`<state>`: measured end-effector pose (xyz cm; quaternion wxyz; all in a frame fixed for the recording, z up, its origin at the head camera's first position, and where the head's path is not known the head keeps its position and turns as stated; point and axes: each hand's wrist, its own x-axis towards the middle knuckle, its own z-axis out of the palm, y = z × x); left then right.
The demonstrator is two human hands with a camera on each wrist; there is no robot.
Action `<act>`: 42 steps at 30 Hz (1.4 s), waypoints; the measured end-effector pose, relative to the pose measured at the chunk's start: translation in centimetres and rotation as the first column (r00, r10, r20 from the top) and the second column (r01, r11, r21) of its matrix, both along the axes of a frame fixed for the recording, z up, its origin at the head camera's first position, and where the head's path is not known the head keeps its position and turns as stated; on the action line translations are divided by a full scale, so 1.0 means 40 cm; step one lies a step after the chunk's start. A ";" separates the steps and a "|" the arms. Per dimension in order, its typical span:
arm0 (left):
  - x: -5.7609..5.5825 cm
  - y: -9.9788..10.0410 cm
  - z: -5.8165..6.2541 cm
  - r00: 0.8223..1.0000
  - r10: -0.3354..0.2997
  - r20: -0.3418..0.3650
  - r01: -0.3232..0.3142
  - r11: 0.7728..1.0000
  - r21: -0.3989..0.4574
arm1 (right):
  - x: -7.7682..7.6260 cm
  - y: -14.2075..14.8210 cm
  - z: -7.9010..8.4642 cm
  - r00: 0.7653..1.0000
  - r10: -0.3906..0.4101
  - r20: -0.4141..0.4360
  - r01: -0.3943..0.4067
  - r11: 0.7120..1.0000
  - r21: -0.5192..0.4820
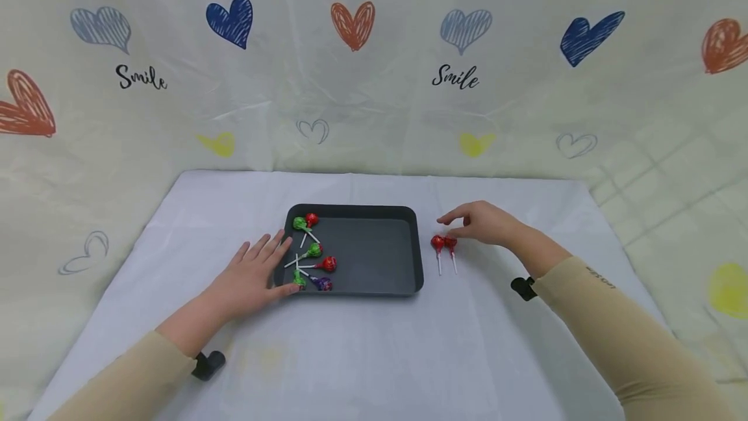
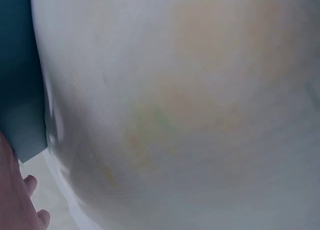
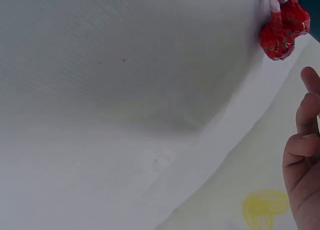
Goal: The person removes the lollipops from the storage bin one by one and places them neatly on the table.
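Observation:
A dark grey baking tray (image 1: 374,252) lies on the table with several wrapped lollipops in its left part: green ones (image 1: 314,249), red ones (image 1: 330,264) and a purple one (image 1: 323,284). My left hand (image 1: 248,281) rests at the tray's left edge, fingers spread and thumb near the lower left corner. Right of the tray, two red lollipops (image 1: 437,243) lie side by side with sticks towards me. Just above them hovers my right hand (image 1: 485,221), its fingers loosely bent. In the right wrist view a gap separates the fingers from the red lollipops (image 3: 276,42).
A white cloth (image 1: 374,356) covers the table, with faint yellowish stains at front left. Behind it hangs a pale backdrop (image 1: 397,96) with printed hearts. Dark wrist cameras (image 1: 208,365) stick out beneath both sleeves.

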<state>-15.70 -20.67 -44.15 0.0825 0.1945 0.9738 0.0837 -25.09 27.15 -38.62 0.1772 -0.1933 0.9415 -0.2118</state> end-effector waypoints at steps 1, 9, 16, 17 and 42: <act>0.001 0.000 0.001 1.000 -0.001 -0.007 0.001 1.000 0.002 | 0.001 -0.003 0.005 1.000 0.002 0.000 -0.002 1.000 -0.007; 0.006 0.000 0.008 0.999 -0.005 -0.043 0.006 1.000 0.019 | -0.006 -0.042 0.040 1.000 0.015 0.005 -0.015 0.999 -0.045; 0.005 -0.003 0.007 1.000 0.002 -0.027 -0.001 1.000 0.013 | -0.012 -0.097 0.061 0.998 0.062 0.009 -0.061 0.996 -0.060; 0.004 -0.003 0.005 1.000 0.002 -0.030 -0.001 1.000 0.016 | -0.013 -0.107 0.063 0.998 0.064 0.014 -0.063 0.996 -0.065; 0.005 0.006 -0.008 1.000 -0.002 -0.015 0.002 1.000 0.012 | -0.015 -0.387 0.083 0.935 0.354 0.009 -0.353 0.930 0.101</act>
